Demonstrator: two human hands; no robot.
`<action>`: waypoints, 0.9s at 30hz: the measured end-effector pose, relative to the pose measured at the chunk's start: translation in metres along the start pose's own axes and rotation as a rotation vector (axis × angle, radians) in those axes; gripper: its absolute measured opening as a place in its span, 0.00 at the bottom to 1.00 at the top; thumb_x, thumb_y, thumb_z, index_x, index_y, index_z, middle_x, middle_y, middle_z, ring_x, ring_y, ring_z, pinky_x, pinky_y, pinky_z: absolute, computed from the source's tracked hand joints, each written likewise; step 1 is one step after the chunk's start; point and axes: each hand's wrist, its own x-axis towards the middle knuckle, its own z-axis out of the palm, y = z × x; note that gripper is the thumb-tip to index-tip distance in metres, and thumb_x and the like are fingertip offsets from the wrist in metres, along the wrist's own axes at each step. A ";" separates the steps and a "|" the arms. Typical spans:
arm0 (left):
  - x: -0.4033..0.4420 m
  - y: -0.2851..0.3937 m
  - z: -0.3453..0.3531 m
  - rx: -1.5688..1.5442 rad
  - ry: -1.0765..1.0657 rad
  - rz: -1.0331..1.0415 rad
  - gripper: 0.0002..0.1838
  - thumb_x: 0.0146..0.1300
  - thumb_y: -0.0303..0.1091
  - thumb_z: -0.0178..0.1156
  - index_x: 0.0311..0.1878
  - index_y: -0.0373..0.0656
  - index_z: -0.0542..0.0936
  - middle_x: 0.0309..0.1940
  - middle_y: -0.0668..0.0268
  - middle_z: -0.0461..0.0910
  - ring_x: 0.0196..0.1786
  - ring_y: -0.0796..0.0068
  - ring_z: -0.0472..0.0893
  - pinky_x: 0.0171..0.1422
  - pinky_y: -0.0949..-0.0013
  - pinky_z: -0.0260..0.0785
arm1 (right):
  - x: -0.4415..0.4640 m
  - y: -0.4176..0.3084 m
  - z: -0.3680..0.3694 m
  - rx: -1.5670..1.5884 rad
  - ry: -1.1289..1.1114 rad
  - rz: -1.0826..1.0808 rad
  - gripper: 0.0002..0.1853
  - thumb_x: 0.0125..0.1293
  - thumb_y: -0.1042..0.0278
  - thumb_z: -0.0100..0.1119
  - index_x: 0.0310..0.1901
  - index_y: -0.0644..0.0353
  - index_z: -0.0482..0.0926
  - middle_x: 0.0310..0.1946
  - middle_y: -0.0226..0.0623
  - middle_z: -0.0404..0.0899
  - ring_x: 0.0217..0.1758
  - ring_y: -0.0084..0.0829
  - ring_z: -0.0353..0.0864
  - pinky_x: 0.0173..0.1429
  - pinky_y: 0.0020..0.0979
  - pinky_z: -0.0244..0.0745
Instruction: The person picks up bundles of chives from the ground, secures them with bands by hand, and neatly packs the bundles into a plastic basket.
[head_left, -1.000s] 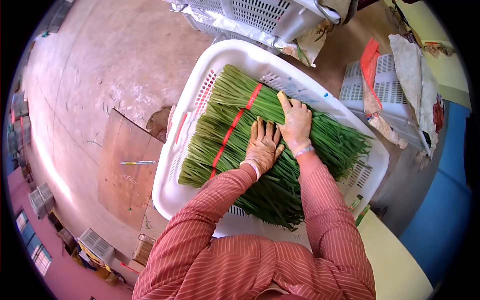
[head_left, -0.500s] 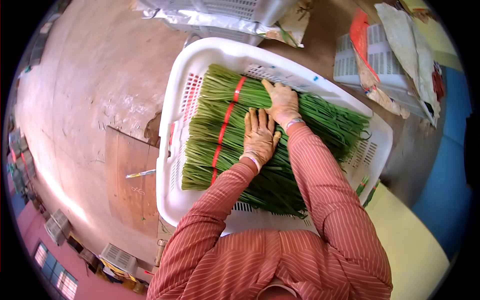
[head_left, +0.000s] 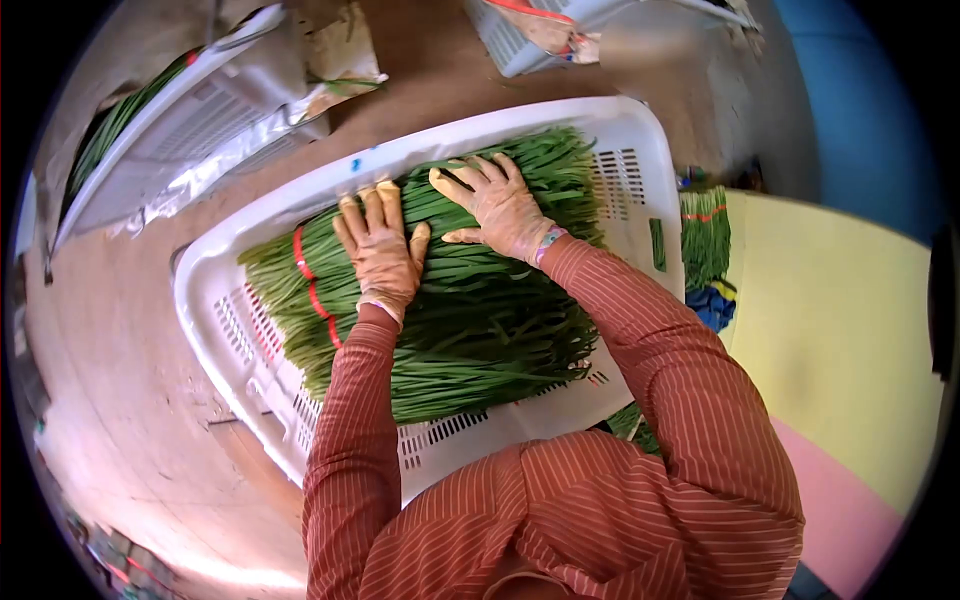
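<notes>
Bundles of garlic chives (head_left: 490, 310) lie side by side in a white plastic basket (head_left: 655, 290), pale cut ends to the left and dark leaves to the right. Red bands (head_left: 316, 296) cross the stems. My left hand (head_left: 380, 255), in a thin stained glove, rests on the far bundles just right of the bands, fingers stretched toward the far rim. To its right, my gloved right hand (head_left: 507, 210) lies with spread fingers on the leaves. Neither hand grips anything that I can see.
A grey crate (head_left: 215, 100) holding more banded greens stands at the upper left. Another crate (head_left: 510, 45) is at the top. On the right, a banded bunch (head_left: 706, 235) lies by the edge of a pale yellow surface (head_left: 810, 310), above a blue item (head_left: 712, 306).
My view has turned, so the basket appears rotated. My hands have moved apart: the left to the far bundles, the right along the leaves, away from the red band.
</notes>
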 end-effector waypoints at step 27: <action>-0.118 0.304 -0.002 -0.456 -0.453 0.363 0.26 0.71 0.33 0.48 0.72 0.42 0.61 0.73 0.57 0.57 0.73 0.56 0.60 0.76 0.58 0.50 | -0.382 0.052 -0.004 1.709 1.069 0.505 0.16 0.70 0.60 0.52 0.55 0.56 0.78 0.51 0.41 0.79 0.55 0.36 0.78 0.60 0.34 0.73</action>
